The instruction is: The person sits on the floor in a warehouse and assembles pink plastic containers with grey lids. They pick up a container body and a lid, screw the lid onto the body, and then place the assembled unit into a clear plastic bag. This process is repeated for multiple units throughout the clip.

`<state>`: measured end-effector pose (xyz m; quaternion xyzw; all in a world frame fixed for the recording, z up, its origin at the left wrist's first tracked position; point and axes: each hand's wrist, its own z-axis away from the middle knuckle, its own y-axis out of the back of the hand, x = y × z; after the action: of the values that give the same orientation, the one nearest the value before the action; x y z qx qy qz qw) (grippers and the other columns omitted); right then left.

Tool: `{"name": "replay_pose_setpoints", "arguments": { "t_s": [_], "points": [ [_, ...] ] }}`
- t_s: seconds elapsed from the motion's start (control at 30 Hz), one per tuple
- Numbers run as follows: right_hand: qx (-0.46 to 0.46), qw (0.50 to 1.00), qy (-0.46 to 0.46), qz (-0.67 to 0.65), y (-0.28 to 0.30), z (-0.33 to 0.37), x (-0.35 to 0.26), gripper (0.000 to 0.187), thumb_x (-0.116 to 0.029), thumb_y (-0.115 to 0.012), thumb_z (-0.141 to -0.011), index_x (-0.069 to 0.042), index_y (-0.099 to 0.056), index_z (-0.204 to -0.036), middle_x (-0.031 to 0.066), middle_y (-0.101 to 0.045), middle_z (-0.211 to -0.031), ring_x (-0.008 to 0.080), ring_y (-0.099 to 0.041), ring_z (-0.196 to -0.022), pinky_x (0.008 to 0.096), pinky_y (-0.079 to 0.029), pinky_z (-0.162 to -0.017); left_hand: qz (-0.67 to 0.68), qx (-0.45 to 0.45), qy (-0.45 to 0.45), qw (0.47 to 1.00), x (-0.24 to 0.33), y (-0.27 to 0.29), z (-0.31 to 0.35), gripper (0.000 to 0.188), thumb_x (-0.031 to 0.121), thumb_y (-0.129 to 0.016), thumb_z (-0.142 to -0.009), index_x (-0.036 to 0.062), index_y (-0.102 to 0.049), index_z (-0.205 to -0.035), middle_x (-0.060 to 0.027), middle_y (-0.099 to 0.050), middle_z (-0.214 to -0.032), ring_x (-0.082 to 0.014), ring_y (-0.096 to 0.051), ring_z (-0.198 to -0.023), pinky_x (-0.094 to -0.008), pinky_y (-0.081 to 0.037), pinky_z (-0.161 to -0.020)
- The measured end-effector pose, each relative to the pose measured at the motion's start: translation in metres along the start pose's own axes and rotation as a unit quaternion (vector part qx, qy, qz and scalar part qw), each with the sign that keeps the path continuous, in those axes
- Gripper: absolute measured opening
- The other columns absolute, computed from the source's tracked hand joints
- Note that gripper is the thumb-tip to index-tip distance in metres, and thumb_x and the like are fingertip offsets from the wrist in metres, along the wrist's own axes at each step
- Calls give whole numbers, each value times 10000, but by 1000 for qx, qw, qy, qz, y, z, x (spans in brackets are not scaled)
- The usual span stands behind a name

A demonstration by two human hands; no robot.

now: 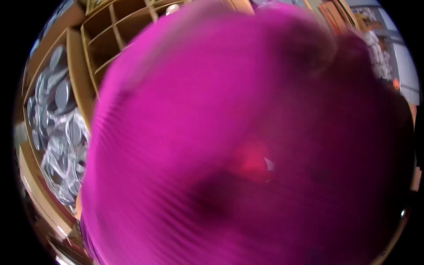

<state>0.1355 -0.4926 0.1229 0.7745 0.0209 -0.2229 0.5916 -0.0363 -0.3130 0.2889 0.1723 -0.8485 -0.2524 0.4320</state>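
Hands, left and right alike, cannot be made out, so I cannot tell how far either is open or whether it has hold of anything. Magenta cloth point(185, 106) lies across the middle and reaches nearly to the rim at most hours, bulging close to the lens and blurred. Its left half is bright, with fine ribbed lines toward seven and nine o'clock; from about one round to five o'clock it darkens to deep purple. Just off the centre, toward four o'clock, sits a blurred red patch point(252, 160) with a small white sliver point(269, 164) at its edge; I cannot tell what either belongs to.

Beyond the cloth, between ten and eleven o'clock, stands an open divided carton point(100, 48), its cells parted by thin brown cardboard strips. A pale round object point(172, 9) shows near half past eleven, close to the cloth's edge. From ten down to half past eight, another open carton point(80, 73) holds grey rounded items point(64, 95) in clear plastic, piled loosely together. Outside it, past eight o'clock, is a pale cardboard edge point(42, 190). Near half past one are brown boxes point(338, 17); just past two, blurry white items point(380, 57), with a small orange thing point(396, 83) near half past two.
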Motion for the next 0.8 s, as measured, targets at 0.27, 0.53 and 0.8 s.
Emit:
{"name": "replay_pose_setpoints", "arguments": {
  "t_s": [0.27,0.53,0.8],
  "points": [
    [232,947,-151,164,107,41,224,654,-367,-752,-840,-59,-532,-1373,148,-585,-1374,278,-568,-1257,399,-447,-1046,155,-189,-52,968,-3,-106,-105,616,276,-751,-806,33,-549,-1335,-149,-568,-1378,-377,-517,-1290,-462,-375,-1102],
    [-76,963,-257,16,113,139,184,608,-398,-755,-778,-139,-610,-1308,154,-659,-1075,347,-639,-968,462,-497,-883,-12,131,575,807,-38,-83,112,433,62,-552,-925,-24,-565,-1349,-149,-581,-1380,-251,-515,-1319,-379,-362,-1123],
    [120,951,-257,-120,236,134,121,315,-177,-742,-871,-41,-680,-1148,66,-702,-1010,170,-663,-917,326,-539,-824,-58,135,485,862,-46,-91,54,385,19,-565,-931,2,-612,-1312,-133,-640,-1308,-223,-557,-1273,-363,-389,-1096]
  ]
}}
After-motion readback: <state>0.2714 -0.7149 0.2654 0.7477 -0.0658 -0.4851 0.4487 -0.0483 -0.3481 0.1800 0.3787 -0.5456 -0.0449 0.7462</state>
